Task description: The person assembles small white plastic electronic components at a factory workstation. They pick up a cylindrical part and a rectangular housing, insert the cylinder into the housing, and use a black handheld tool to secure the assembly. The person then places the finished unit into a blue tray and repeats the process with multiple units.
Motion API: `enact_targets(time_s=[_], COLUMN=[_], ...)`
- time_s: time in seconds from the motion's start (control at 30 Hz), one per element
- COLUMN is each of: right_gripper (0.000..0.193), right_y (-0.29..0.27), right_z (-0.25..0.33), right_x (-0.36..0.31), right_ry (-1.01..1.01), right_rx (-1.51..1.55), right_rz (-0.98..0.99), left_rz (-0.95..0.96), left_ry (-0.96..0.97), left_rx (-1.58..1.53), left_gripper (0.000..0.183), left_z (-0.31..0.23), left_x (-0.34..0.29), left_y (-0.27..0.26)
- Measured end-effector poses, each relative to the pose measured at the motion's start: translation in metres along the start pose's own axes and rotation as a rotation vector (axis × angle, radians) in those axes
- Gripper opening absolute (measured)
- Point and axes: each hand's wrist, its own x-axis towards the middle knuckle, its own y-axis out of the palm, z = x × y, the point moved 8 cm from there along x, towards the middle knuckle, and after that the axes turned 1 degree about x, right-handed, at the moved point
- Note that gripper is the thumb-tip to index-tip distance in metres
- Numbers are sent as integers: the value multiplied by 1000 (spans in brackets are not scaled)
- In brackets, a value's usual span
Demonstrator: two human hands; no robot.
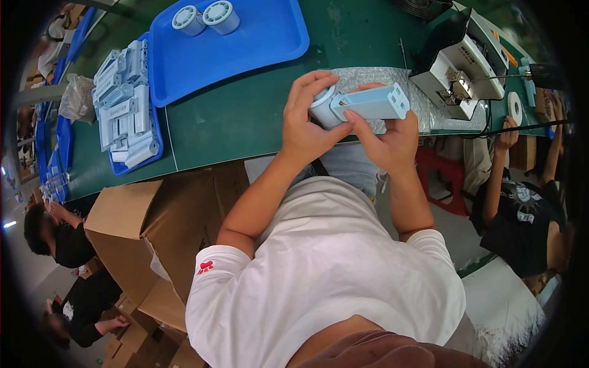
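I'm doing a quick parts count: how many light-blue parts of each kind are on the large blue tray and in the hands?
Vented round parts on the large blue tray: 2
Held cylinder, left hand: 1
Long piece, right hand: 1
Total: 4

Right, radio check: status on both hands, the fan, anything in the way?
Left hand on round fan head; right hand on handle. Light-blue handheld fan in both hands. Bubble wrap beyond, nothing visibly blocking.

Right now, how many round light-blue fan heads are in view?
3: one fan head and another beside it on the large blue tray, a third fan head in the left hand. Others may hide under the piled parts.
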Motion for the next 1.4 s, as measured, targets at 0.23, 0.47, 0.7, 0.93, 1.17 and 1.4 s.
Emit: enact_targets(time_s=[0.23,0.47,0.7,0.93,1.17,1.4], right_gripper=[35,36,44,55,64,49], right_y=[1,9,-8,-121,-279,-225], right_z=[6,12,14,37,99,181], right_x=[1,0,19,39,115,120], right_ry=[-59,-98,-67,-94,-587,-752], right_rx=[-47,-108,-160,-217,-211,-156], right_rz=[12,22,198,-394,-843,-599], left_rz=[-37,-41,189,160,200,119], left_ry=[55,101,-24,-27,-38,-96], left_rx=[41,36,-73,88,8,85], left_gripper=[63,60,59,38,37,33], left_z=[-5,-6,-14,-3,0,6], left_x=[2,0,11,20,20,16], left_y=[-1,-4,10,26,53,51])
